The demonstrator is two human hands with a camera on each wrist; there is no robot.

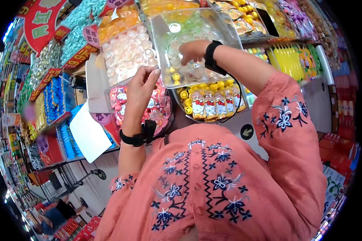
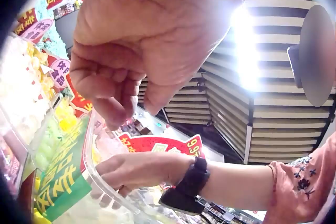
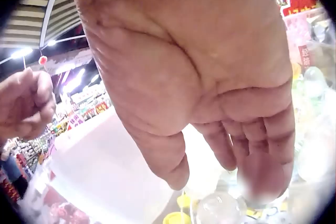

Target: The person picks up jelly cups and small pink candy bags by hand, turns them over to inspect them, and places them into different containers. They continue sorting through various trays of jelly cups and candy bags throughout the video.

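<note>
My right hand [image 1: 195,51] reaches over a clear plastic bin [image 1: 160,44] of pale green and clear round cups. In the right wrist view, the fingers of this hand [image 3: 205,77] point down above clear cups [image 3: 220,209], slightly bent, and no item shows in them. My left hand [image 1: 141,86] hovers at the bin's left side, near pale pink cups [image 1: 126,52] and pink packets [image 1: 120,96]. Seen in the left wrist view, the left hand [image 2: 147,40] is empty with loosely bent fingers, while the right hand [image 2: 142,171] is by the bin's edge.
Yellow-capped packets [image 1: 210,106] fill a tub below the clear bin. Yellow sticks [image 1: 287,62] lie to the right. A white sheet [image 1: 88,132] and blue packets [image 1: 54,98] are at the left. A dark cable hangs from the right wrist's strap.
</note>
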